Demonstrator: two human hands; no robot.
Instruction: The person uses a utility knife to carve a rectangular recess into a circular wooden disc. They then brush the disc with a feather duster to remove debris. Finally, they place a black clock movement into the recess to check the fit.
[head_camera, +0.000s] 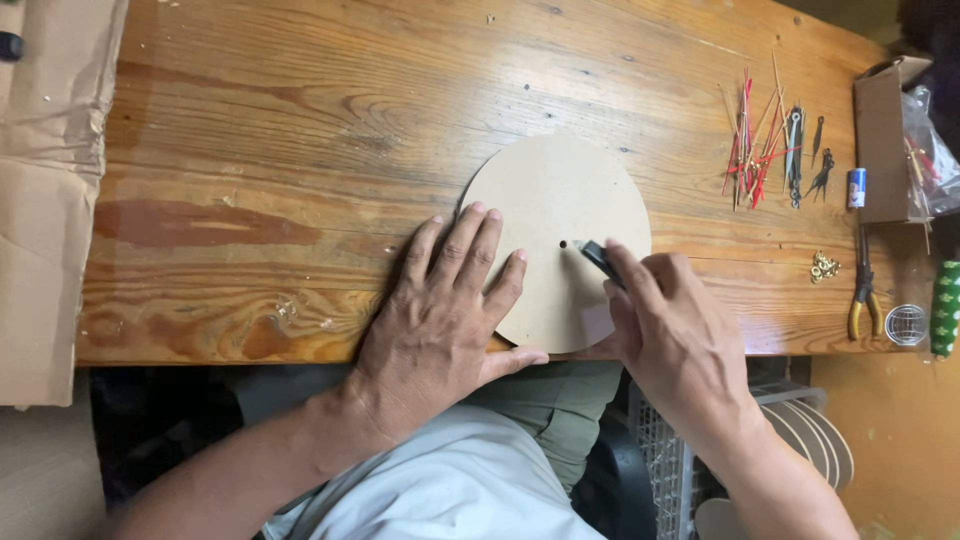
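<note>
A round, pale fibreboard disc (560, 215) lies flat at the near edge of the wooden table (300, 130), its near rim slightly overhanging the edge. The left hand (440, 320) is spread open and pressed flat, fingers on the disc's left part and palm on the table, pinning it in place rather than grasping anything. The right hand (670, 335) is closed around a small dark tool (600, 257), pinched between thumb and forefinger, with its tip set just beside the small centre hole (563, 243); what kind of tool it is cannot be made out clearly, as the fingers cover most of it. Judging by this, the hole is already made and is being dressed or fitted, while nothing is yet mounted on the disc: its face is bare. On the far right of the table lies a heap of thin red, gold and black hands (765, 140), untouched, with small brass fittings (825, 266) and yellow-handled pliers (862, 295) near them, well apart from the disc. More discs (815, 435) stand in a rack below the table on the right, so the assembly seems at an early stage.
</note>
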